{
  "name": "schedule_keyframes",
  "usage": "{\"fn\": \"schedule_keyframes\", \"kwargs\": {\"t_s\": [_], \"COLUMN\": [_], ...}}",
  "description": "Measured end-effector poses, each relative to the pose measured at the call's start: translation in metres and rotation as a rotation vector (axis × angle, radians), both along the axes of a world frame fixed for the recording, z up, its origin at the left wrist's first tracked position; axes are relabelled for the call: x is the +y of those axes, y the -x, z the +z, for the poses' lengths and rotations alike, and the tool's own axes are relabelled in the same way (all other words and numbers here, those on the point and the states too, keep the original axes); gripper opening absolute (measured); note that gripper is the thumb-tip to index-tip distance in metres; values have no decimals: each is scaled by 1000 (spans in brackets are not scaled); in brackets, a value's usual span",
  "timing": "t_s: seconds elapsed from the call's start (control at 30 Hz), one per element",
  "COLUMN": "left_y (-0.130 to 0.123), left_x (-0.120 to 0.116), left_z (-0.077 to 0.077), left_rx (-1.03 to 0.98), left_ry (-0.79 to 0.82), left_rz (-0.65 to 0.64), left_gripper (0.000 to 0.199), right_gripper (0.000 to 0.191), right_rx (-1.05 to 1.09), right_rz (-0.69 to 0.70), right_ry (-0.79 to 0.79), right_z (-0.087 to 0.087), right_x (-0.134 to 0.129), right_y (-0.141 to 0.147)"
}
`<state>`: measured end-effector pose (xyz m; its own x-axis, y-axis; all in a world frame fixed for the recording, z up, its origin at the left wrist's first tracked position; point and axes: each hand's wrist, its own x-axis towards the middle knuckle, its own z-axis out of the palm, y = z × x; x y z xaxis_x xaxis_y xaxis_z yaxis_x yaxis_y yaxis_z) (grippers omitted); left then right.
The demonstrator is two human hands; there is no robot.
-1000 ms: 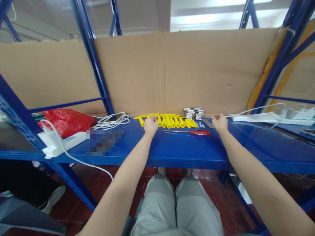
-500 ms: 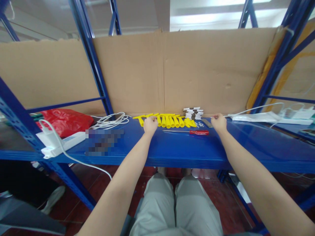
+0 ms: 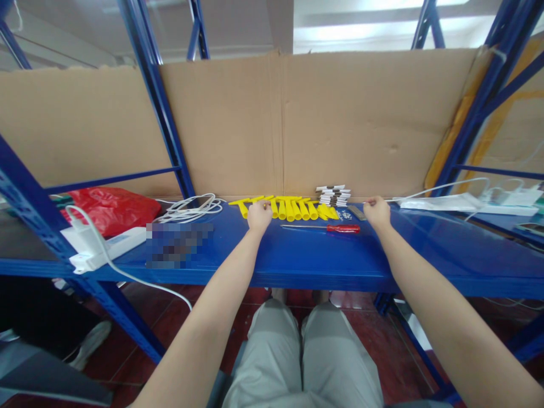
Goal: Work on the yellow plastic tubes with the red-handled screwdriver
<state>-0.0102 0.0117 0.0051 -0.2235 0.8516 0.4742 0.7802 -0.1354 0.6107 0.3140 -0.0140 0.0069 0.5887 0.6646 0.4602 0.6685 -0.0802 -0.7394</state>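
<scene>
My left hand (image 3: pixel 259 215) rests closed at the left part of a row of yellow T-shaped plastic pieces (image 3: pixel 290 210), covering part of the row. Anything inside its curled fingers is hidden. Farther right, my right hand (image 3: pixel 377 213) is closed with fingertips pinched together, beside a small flat grey block (image 3: pixel 357 212). Whatever it pinches is too small to tell. Between the hands lie smaller yellow pieces (image 3: pixel 327 213), a scatter of tiny light-coloured parts (image 3: pixel 347 215) and a stack of white-and-dark strips (image 3: pixel 334 196). A screwdriver with a red handle (image 3: pixel 343 229) lies in front of them, its shaft pointing left.
A cardboard sheet (image 3: pixel 323 124) stands behind the blue shelf (image 3: pixel 314 260). On the left are a coiled white cable (image 3: pixel 193 209), a red plastic bag (image 3: pixel 117 209), a white power strip (image 3: pixel 108 249) and a blurred-out patch. A white packet (image 3: pixel 442 202) and cables lie at right.
</scene>
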Motion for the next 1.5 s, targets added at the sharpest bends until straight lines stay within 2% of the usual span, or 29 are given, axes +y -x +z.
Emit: {"fn": "schedule_keyframes", "kwargs": {"t_s": [0.4,0.87,1.23,1.5], "left_y": [0,0,2,-2], "left_x": [0,-3,5,-2], "left_z": [0,2,-2,1], "left_rx": [1,-9,-36,-36], "left_ry": [7,7,-22,-4], "left_rz": [-6,-14,-46,-48], "left_gripper": [39,38,34,37], "right_gripper": [8,11,10,11], "right_rx": [-12,-32,-49,-39], "right_rz": [-8,-11,-3,2], "right_ry": [-36,21,18,16], "right_z": [-3,-1,0,0], "right_x": [5,1,1,0], "right_y": [-2,1,3,3]}}
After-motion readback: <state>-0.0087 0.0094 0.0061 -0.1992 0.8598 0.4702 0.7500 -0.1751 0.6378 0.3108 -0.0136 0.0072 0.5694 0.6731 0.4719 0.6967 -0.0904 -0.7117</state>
